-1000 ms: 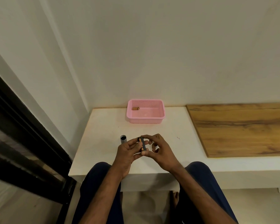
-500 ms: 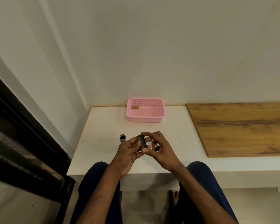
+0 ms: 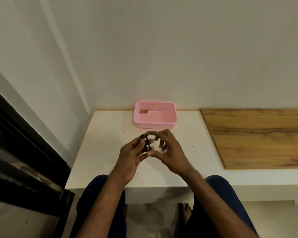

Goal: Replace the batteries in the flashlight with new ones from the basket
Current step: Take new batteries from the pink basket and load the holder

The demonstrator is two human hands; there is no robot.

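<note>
My left hand (image 3: 131, 155) grips a black battery holder (image 3: 146, 143) just above the white table, in front of the pink basket (image 3: 155, 124). My right hand (image 3: 169, 152) arches over it, index fingertip at its far end and thumb at its near end. Something small and shiny (image 3: 165, 150) shows under my right fingers; I cannot tell what it is. Copper-coloured batteries (image 3: 143, 111) lie in the basket's far left corner. The grey flashlight tube is out of sight, probably behind my left hand.
The white table (image 3: 103, 134) ends at a wall corner on the left. A wooden board (image 3: 258, 136) covers the surface to the right. A dark glass door frame (image 3: 24, 152) stands at the left. My knees sit under the table's front edge.
Both hands moved slightly forward toward the basket with the holder. The grey tube seen standing left of my left hand is no longer visible.
</note>
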